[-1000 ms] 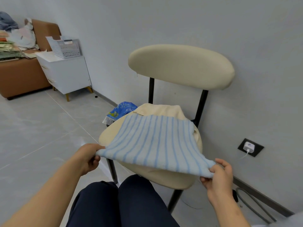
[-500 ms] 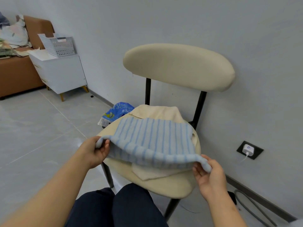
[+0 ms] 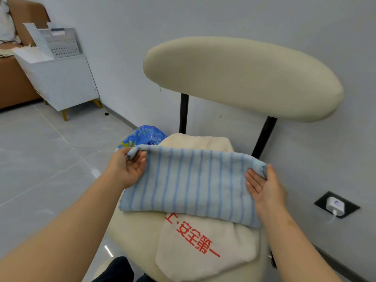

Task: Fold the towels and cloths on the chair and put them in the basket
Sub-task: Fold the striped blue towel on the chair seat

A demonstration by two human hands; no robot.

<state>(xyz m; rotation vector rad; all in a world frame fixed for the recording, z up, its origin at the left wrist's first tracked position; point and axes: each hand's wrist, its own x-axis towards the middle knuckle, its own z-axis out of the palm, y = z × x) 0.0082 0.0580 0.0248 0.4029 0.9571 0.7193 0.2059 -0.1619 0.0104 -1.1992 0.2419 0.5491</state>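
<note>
- Head view: a blue-and-white striped towel [image 3: 189, 184] lies doubled over on the chair [image 3: 134, 241], its folded edge nearest the person and its far edge raised just off the seat.
- The left hand [image 3: 126, 169] pinches the towel's far left corner, with the fingers [image 3: 141, 157] curled in against the thumb.
- The right hand [image 3: 264, 188] holds the far right corner, pinched between the thumb on top and the fingers [image 3: 252, 178] underneath, palm turned up.
- Under the striped towel lies a cream cloth [image 3: 203, 247] printed with red characters. It is spread over the seat and sticks out past the towel's near and far edges.
- The chair's padded backrest [image 3: 240, 78] stands close to the grey wall.
- A white perforated basket [image 3: 55, 40] sits on a white cabinet [image 3: 61, 78] far to the left, well apart from the chair.
- A blue plastic bag [image 3: 146, 135] lies on the floor just behind the seat.
- A charger [image 3: 335, 204] is plugged into a wall socket on the right.
</note>
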